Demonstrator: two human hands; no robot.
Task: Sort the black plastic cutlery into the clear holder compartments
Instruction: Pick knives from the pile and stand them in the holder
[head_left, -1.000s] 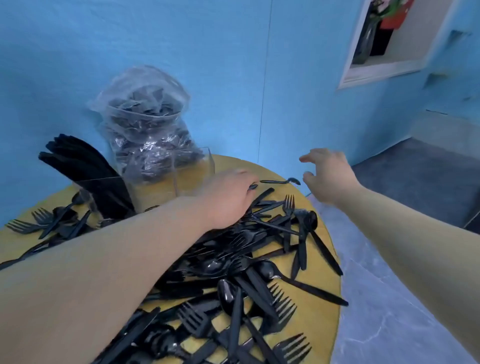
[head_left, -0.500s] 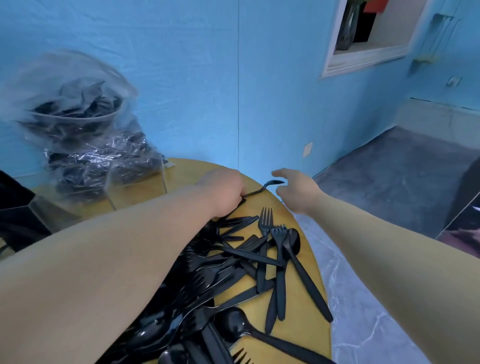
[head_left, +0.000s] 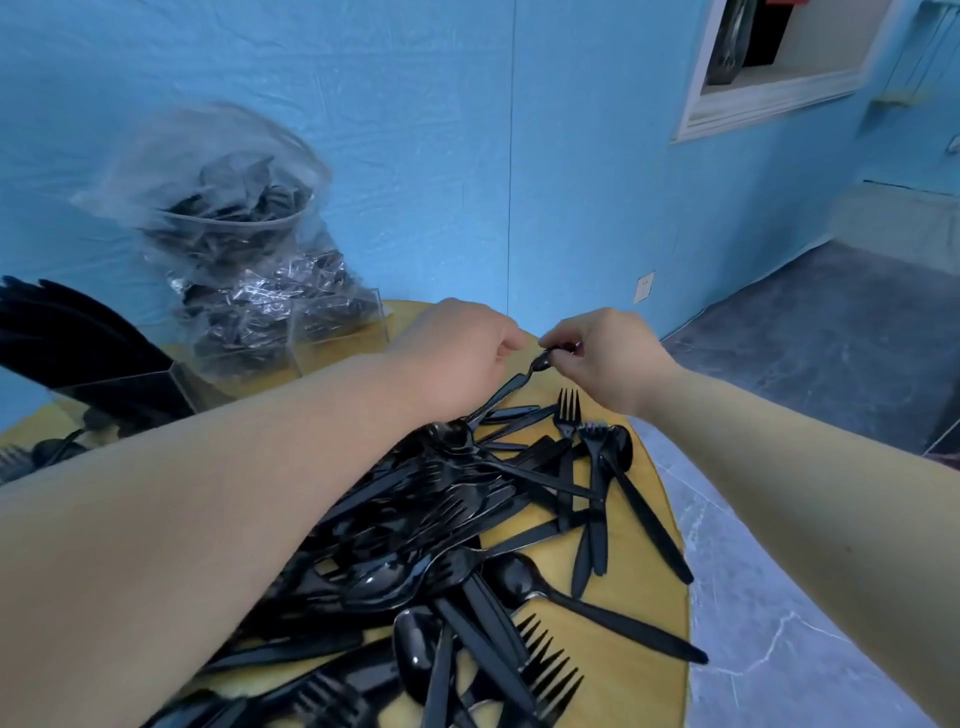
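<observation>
My right hand (head_left: 608, 358) pinches the bowl end of a spoon (head_left: 511, 384) at the table's (head_left: 644, 561) twelve o'clock edge, to lift it from the pile; my left hand (head_left: 457, 358), fingers curled, seems to steady its handle. The clear holder (head_left: 337, 338) waits at ten o'clock

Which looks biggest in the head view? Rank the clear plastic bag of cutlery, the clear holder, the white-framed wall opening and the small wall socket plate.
1. Clear plastic bag of cutlery.
2. Clear holder and white-framed wall opening: unsure, since both run out of frame and the holder is nearer.
3. Small wall socket plate, plainly smallest.
</observation>
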